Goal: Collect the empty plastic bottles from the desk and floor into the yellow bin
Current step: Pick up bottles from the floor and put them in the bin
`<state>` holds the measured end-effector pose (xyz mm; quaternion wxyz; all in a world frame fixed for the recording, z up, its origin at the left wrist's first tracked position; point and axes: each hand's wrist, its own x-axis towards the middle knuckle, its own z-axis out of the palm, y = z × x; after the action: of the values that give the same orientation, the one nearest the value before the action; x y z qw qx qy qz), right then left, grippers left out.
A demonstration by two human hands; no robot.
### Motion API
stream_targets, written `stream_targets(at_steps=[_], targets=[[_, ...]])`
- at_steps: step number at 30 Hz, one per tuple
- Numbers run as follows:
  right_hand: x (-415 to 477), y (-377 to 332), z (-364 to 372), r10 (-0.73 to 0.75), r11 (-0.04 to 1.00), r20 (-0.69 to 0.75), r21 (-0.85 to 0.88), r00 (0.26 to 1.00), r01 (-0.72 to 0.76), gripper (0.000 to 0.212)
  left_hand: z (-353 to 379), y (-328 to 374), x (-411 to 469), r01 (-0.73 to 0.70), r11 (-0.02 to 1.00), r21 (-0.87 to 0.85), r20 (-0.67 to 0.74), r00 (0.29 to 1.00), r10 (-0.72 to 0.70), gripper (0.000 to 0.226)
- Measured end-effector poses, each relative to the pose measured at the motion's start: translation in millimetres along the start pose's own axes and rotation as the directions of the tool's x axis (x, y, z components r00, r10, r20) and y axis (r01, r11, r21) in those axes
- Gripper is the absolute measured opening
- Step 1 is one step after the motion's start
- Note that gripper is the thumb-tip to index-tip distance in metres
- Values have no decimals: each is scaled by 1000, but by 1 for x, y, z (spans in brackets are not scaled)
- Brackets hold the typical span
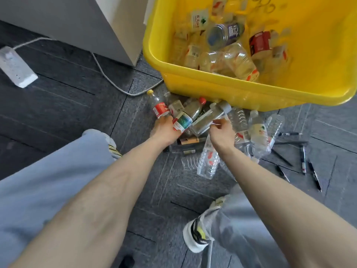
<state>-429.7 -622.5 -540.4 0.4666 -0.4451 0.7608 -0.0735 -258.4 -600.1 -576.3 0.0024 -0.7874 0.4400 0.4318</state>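
Note:
The yellow bin [222,88] stands on the floor at the upper right and holds several empty plastic bottles. In front of it lies a heap of more empty bottles. My left hand [165,129] grips a clear bottle with a red cap and a green-and-red label [188,115], right beside a red-labelled bottle with a yellow cap [158,107]. My right hand [222,135] pinches the lower end of a clear bottle with a grey cap [210,118]. More clear bottles lie at the right [257,132] and below my right wrist [208,161].
Several black pens [303,157] lie scattered on the dark carpet at the right. A white power strip [16,67] and its cable [116,86] run along the floor at the left. A white cabinet [87,22] stands beside the bin. My knees and shoes frame the bottom.

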Motion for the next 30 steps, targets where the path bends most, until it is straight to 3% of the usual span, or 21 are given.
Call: stream_targets(at_steps=[2,5,9,13,19,25,30], targets=[[6,12,16,-14,999,-20,49,1000,15,38,17,2,25,8,998,61,-59,998,-5,65],[5,28,29,-141,989,-2,-53,990,141,41,34,3,48,-21,993,116,-4,1000,21,89],[-2,36,26,-207,976,-29,-78,978,204,39,51,-7,58,-37,999,26,28,999,36,102],[-10,50,29,-175,978,15,-114,984,176,40,49,-18,36,8,998,-68,16,1000,-7,111],[-1,54,50,-75,991,-98,-120,992,63,42,25,-43,-13,89,962,-257,-1,996,-93,81],[28,26,79,-17,991,-242,-130,970,-15,59,8,-63,-30,110,882,-459,-35,989,-142,72],[68,2,95,191,979,-245,-15,951,-201,90,9,-78,-26,133,861,-491,-37,984,-172,70]])
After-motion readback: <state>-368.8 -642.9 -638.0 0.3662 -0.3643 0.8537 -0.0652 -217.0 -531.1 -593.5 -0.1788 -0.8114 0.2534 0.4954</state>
